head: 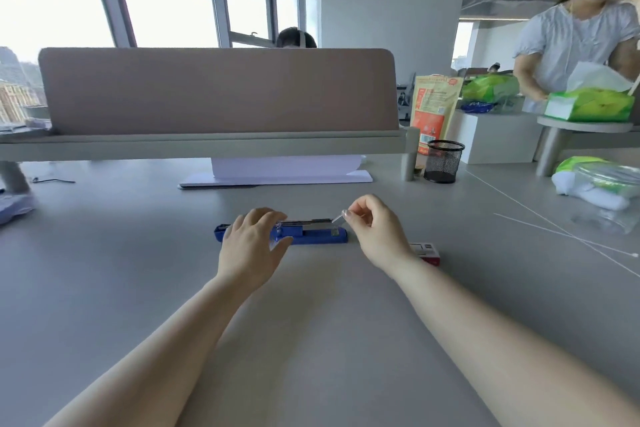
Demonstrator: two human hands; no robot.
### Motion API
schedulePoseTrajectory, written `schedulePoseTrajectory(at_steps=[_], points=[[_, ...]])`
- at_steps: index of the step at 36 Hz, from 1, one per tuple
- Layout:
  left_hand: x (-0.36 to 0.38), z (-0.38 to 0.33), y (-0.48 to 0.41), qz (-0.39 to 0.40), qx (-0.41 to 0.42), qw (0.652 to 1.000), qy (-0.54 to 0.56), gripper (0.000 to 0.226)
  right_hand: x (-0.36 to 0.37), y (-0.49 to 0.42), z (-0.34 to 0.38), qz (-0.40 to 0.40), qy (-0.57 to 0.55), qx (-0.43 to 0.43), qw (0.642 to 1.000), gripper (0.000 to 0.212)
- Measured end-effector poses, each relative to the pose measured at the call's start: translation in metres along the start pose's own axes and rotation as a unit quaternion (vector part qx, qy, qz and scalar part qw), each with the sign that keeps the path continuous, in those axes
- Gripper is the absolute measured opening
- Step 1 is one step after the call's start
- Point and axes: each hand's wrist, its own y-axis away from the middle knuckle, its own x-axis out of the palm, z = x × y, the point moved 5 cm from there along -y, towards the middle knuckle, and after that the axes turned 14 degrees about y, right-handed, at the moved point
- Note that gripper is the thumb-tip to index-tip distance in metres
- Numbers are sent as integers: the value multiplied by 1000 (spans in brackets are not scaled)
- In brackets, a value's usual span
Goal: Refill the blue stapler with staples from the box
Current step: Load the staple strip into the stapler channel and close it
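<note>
The blue stapler (313,236) lies opened flat on the grey desk (311,322), its metal staple channel facing up. My left hand (251,243) rests on the stapler's left part, fingers spread over it, and hides that end. My right hand (374,230) hovers at the stapler's right end and pinches a small silvery strip of staples (337,218) between thumb and forefinger, tilted down toward the channel. The red and white staple box (427,251) lies on the desk just right of my right wrist, partly hidden by it.
A black mesh pen cup (444,161) stands at the back right near an orange pouch (433,107). A desk divider (218,90) spans the back. Plastic bags (602,184) and white cords (554,229) lie to the right. Another person stands at far right by a green tissue box (588,107).
</note>
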Motion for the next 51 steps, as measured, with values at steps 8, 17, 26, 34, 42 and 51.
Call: schedulePoseTrajectory(at_steps=[8,17,26,34,42,51], points=[[18,29,-10,49,-23,998,-43,50,31,1,4,-45,-30,-12,998,9],[13,30,-11,29,-20,999,-11,38,33,-1,-5,-37,-51,-6,998,14],[8,26,-8,17,-18,999,22,25,26,6,-4,-31,-126,28,991,16],[5,22,-8,7,8,998,55,25,23,4,-6,-43,-83,16,995,17],[4,21,-7,11,18,998,58,24,23,2,-6,-52,41,-39,997,14],[4,23,-7,9,22,998,64,24,27,3,-6,-42,82,-42,995,12]])
